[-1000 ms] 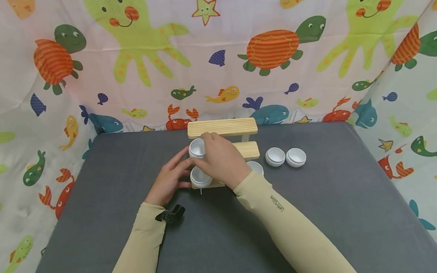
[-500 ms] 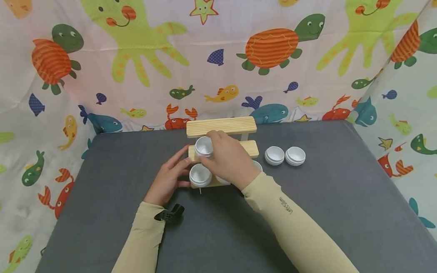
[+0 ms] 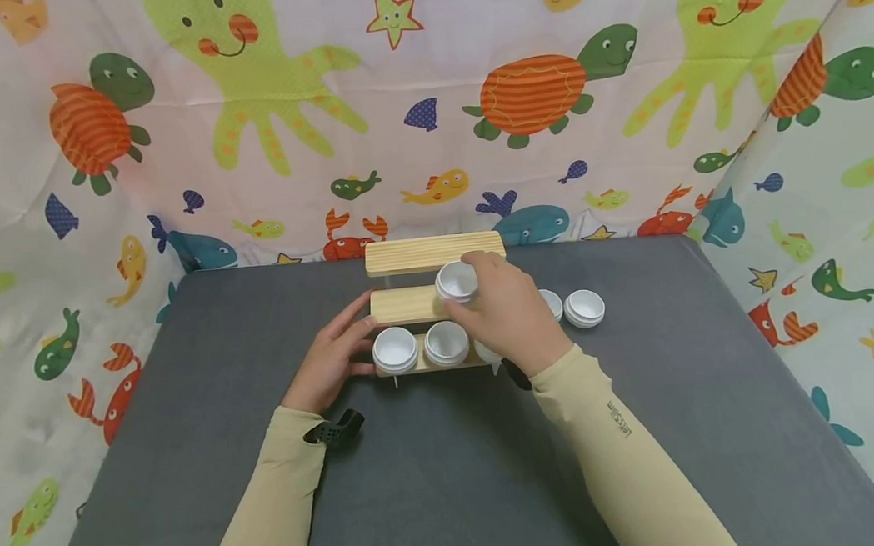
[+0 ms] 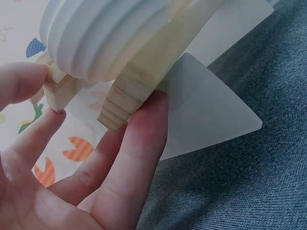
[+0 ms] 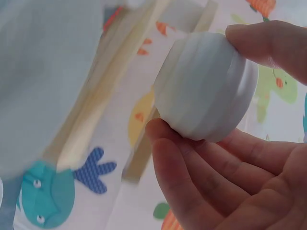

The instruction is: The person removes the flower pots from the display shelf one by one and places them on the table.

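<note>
A three-tier wooden display rack (image 3: 407, 306) stands on the table in the head view. My left hand (image 3: 326, 363) holds its left end, fingers and thumb against the ends of the boards. In the left wrist view the fingertips (image 4: 148, 115) touch a lower board. My right hand (image 3: 510, 310) pinches a small white ribbed cup (image 3: 456, 282) between thumb and fingers, over the right half of the middle board. The right wrist view shows this cup (image 5: 206, 86) from its side. On the bottom board sit a left cup (image 3: 394, 350), a middle cup (image 3: 446, 344) and a right one, mostly hidden.
To the right of the rack, a white cup (image 3: 584, 308) stands on the grey cloth (image 3: 434, 473). Another cup (image 3: 551, 303) beside it is partly covered by my right hand. A curtain (image 3: 427, 115) printed with sea animals hangs behind and at both sides.
My right hand has carried the cup rightward along the middle board, from its left end to its right half. The bottom middle cup has come into sight. My left hand stays at the rack.
</note>
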The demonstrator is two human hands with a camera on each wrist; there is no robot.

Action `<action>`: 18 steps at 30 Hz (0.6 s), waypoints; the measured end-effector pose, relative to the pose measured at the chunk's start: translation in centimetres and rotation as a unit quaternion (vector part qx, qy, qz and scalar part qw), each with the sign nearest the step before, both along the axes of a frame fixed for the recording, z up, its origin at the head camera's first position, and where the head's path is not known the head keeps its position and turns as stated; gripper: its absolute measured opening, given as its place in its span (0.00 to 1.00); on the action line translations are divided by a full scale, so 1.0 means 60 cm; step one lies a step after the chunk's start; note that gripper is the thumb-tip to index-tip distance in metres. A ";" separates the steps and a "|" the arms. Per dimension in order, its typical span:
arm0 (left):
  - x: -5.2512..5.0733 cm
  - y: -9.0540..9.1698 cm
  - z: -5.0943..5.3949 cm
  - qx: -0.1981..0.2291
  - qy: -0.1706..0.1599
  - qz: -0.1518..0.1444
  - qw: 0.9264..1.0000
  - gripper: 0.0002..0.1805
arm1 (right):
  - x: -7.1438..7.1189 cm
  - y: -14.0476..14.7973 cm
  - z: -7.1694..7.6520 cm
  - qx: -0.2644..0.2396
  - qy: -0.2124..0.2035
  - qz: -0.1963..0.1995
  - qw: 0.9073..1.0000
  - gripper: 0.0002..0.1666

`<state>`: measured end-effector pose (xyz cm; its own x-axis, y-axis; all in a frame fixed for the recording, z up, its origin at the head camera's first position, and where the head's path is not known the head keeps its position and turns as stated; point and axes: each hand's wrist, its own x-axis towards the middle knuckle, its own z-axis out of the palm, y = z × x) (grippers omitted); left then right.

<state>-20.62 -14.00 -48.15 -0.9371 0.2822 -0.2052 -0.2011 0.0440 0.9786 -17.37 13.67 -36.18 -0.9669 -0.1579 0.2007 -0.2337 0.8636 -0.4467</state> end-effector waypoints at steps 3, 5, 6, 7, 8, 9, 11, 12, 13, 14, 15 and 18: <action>-0.001 -0.001 -0.001 0.000 -0.001 0.000 1.000 0.33 | 0.003 0.021 0.001 -0.007 -0.004 -0.013 1.000 0.40; 0.000 0.000 -0.002 -0.001 -0.003 0.000 1.000 0.33 | 0.008 0.038 0.000 -0.013 -0.003 -0.020 1.000 0.40; 0.000 0.000 -0.002 -0.003 -0.003 0.000 1.000 0.33 | 0.010 0.046 -0.001 -0.014 -0.001 -0.023 1.000 0.40; 0.001 0.000 -0.003 -0.003 -0.004 0.000 1.000 0.32 | 0.012 0.055 -0.002 -0.014 0.002 -0.026 1.000 0.40; 0.001 0.001 -0.003 -0.003 -0.003 0.000 1.000 0.32 | 0.014 0.063 -0.003 -0.015 0.007 -0.030 0.999 0.40; 0.002 0.001 -0.003 -0.002 -0.005 0.000 1.000 0.32 | 0.016 0.072 -0.005 -0.015 0.012 -0.034 0.999 0.39; 0.000 0.001 -0.004 -0.001 -0.003 -0.002 1.000 0.32 | 0.019 0.089 -0.009 -0.018 0.022 -0.045 0.999 0.38; -0.001 0.001 -0.005 -0.001 -0.003 -0.002 1.000 0.32 | 0.020 0.098 -0.011 -0.019 0.026 -0.050 0.998 0.37; -0.002 0.000 -0.005 0.000 -0.003 -0.002 1.000 0.32 | 0.022 0.106 -0.013 -0.022 0.030 -0.056 0.998 0.36; -0.003 0.000 -0.006 0.001 -0.004 -0.003 1.000 0.33 | 0.023 0.114 -0.015 -0.026 0.034 -0.060 0.997 0.36; -0.004 0.000 -0.007 0.001 -0.004 -0.003 1.000 0.33 | 0.024 0.122 -0.017 -0.030 0.036 -0.066 0.997 0.35; -0.006 -0.002 -0.008 0.001 -0.006 -0.003 1.000 0.33 | 0.029 0.146 -0.023 -0.040 0.042 -0.082 0.995 0.35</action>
<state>-20.95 -14.10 -48.63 -0.9329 0.2887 -0.2153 -0.2121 0.0429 0.9763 -15.62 22.46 -37.55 -0.9578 0.0198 0.2867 -0.1323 0.8553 -0.5009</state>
